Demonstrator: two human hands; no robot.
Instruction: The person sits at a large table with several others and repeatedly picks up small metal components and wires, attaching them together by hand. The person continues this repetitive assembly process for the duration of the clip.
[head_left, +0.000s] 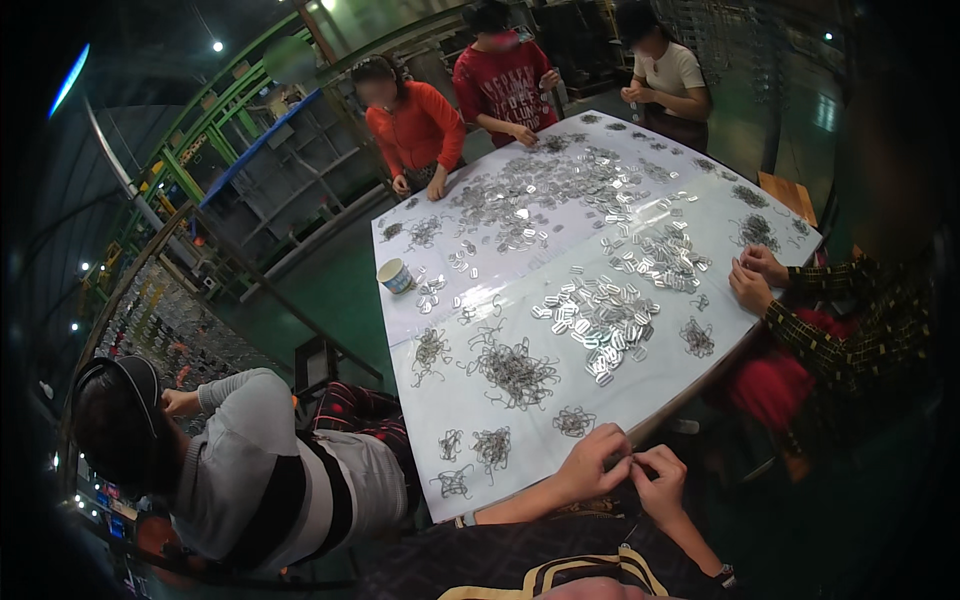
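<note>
My left hand (596,462) and my right hand (661,484) meet at the table's near edge, fingertips pinched together. Whatever sits between them is too small to make out. Just beyond my left hand lies a small heap of thin bent wire hooks (573,421). A larger tangle of wire hooks (516,374) is farther left, with smaller heaps around it. Ahead of my hands spreads a pile of flat, shiny metal pieces with slots, like buckles (597,318). Another small wire heap (699,338) rests to the right of that pile.
The white-covered table (455,290) carries more metal pieces (530,205) toward its far side. A paper cup (395,276) stands at its left edge. Co-workers surround it: a striped-sweater person (270,470) at left, a person's hands (755,280) at right, several people beyond.
</note>
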